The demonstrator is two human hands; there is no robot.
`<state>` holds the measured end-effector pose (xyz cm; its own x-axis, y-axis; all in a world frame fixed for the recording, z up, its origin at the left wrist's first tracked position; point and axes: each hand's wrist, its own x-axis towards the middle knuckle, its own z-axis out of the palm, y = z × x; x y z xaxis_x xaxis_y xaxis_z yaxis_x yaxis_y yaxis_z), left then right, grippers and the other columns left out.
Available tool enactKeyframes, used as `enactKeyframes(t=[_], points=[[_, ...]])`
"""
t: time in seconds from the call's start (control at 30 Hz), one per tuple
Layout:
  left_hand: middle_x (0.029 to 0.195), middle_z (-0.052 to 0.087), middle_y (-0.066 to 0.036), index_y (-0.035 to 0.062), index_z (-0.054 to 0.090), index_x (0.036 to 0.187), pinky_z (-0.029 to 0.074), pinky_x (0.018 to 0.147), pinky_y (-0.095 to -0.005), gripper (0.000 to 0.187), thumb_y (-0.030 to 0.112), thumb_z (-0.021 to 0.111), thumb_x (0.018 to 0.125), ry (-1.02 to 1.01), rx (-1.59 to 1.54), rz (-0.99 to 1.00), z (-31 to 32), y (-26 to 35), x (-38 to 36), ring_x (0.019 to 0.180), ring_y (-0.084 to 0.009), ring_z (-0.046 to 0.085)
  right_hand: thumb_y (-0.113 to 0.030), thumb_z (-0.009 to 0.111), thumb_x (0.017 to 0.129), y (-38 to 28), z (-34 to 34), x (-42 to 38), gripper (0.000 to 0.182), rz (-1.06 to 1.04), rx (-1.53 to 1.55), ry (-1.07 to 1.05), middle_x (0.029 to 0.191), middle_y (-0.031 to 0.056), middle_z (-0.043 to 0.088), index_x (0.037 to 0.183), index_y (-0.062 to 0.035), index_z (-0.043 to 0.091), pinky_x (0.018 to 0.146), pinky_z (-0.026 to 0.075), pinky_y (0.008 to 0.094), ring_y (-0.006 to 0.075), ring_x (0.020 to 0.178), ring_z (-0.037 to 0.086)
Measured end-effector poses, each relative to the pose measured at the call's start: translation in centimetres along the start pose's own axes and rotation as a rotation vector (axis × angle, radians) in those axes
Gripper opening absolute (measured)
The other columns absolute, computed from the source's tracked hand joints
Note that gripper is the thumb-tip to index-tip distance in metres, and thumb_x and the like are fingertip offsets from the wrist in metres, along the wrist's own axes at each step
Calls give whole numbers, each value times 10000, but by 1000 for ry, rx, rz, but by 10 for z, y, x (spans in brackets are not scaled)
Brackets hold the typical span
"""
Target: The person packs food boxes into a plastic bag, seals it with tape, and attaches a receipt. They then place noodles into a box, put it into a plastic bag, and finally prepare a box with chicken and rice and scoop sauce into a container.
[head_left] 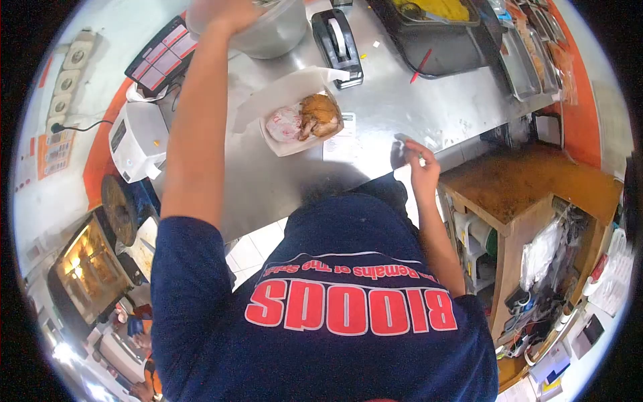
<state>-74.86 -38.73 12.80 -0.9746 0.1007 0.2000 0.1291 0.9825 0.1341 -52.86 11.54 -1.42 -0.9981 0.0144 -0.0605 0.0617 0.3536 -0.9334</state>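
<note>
My left hand (228, 13) reaches over the rim of a large translucent plastic tub (278, 33) at the top of the head view; its fingers are mostly out of sight. Near the counter's front edge, my right hand (422, 167) has its fingers pinched around a small greyish piece that I cannot make out. Between my arms stands an open white takeaway box (295, 149). In it lie a browned piece of fried chicken (319, 115) and a round bundle wrapped in white paper with red print (284, 124). A printed slip (341, 137) lies beside the box.
On the steel counter (382, 87) are a black tape dispenser (338, 47), a red pen (420, 65) and a tray of yellow food (449, 9). A tablet screen (164, 53) and white printer (137, 141) stand left. A wooden cabinet (529, 177) is to my right.
</note>
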Motion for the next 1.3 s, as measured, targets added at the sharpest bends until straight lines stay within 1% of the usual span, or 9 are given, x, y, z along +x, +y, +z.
enactKeyframes(t=[0.03,0.23,0.53,0.77,0.97,1.07,1.13,1.23,1.3], points=[[1202,688,-172,47,644,1272,504,890,-422,481,308,696,871,-413,66,67,16,-23,7,1031,-288,665,32,604,871,3,-7,-4,228,6,-1,2,1142,112,735,1040,-37,742,978,491,338,247,1136,651],[1199,694,-101,94,673,1268,507,881,-413,608,444,768,781,-805,-344,-400,16,6,14,1030,-266,654,-32,607,938,34,-44,-23,216,225,9,133,1088,103,737,1110,-12,736,934,485,302,166,1015,652],[1130,717,-86,75,703,1199,524,814,-400,488,351,754,801,-820,-98,-300,50,-41,27,954,-272,674,-52,619,938,41,-46,-29,207,304,-3,106,987,68,729,1100,-18,743,830,476,269,119,883,609],[1092,726,-76,66,710,1171,528,789,-396,435,302,750,808,-717,87,-178,96,-102,51,913,-275,679,-47,613,932,47,-45,-28,200,292,40,123,990,83,731,1081,-13,743,856,478,274,136,908,622],[935,685,-204,27,694,985,496,780,-447,229,152,683,793,234,-178,-178,9,9,1,882,-371,644,-44,610,929,44,-44,-27,197,275,2,114,1003,93,733,1074,-10,739,899,478,290,157,951,637],[1025,705,-225,32,718,1012,506,836,-439,279,180,705,776,338,-245,-418,-24,35,-18,961,-332,670,-42,609,926,38,-43,-25,195,258,-11,115,1002,91,734,1068,-12,739,901,477,292,154,954,636],[1152,682,-261,93,617,1320,495,957,-433,565,171,735,773,320,-517,-459,-31,33,-32,1073,-307,672,-43,612,924,37,-42,-22,193,265,-15,113,1005,90,734,1067,-9,737,897,478,289,151,950,637],[967,728,-66,42,701,1089,532,751,-339,278,187,743,856,568,-694,-292,-19,42,-70,815,-184,663,-42,616,920,41,-41,-18,192,263,-16,102,1005,85,734,1066,-4,734,886,480,282,144,941,639],[1080,729,-79,8,709,1094,486,896,-262,253,168,740,900,500,-886,-431,-40,81,-110,968,-131,651,-41,617,918,42,-39,-16,193,255,-15,92,1003,83,735,1067,-1,733,878,481,278,139,935,640]])
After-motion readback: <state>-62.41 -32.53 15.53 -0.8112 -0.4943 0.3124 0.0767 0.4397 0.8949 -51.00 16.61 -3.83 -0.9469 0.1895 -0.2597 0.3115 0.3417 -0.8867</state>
